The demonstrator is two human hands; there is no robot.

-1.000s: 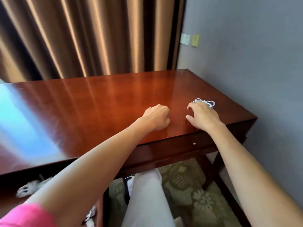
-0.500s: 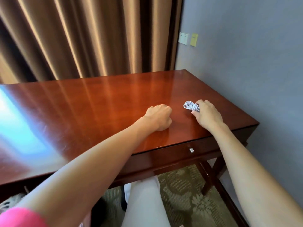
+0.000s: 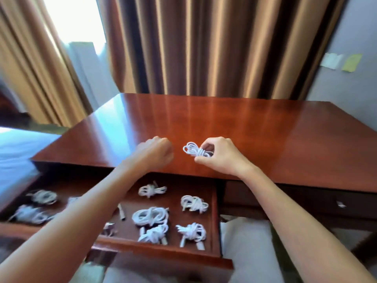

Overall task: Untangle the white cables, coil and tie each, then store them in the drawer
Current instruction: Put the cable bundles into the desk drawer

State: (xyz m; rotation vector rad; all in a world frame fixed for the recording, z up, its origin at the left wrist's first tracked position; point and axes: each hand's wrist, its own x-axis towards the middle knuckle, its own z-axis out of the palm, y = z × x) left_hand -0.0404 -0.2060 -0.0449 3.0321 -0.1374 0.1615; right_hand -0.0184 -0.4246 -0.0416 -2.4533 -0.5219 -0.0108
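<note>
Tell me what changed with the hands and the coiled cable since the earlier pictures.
The right hand took hold of the coiled cable and now pinches it, nearer the left hand. The view swung left, showing the open drawer. The left hand stayed curled on the desk.

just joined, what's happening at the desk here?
A person is tidying white cables. The right hand pinches a tied cable bundle just above the desk top. The left hand is curled in a fist beside it; the blur hides whether it holds anything. Below, the left drawer stands open with several tied bundles already lying inside. The held bundle looks finished, so it likely goes into the drawer next.
</note>
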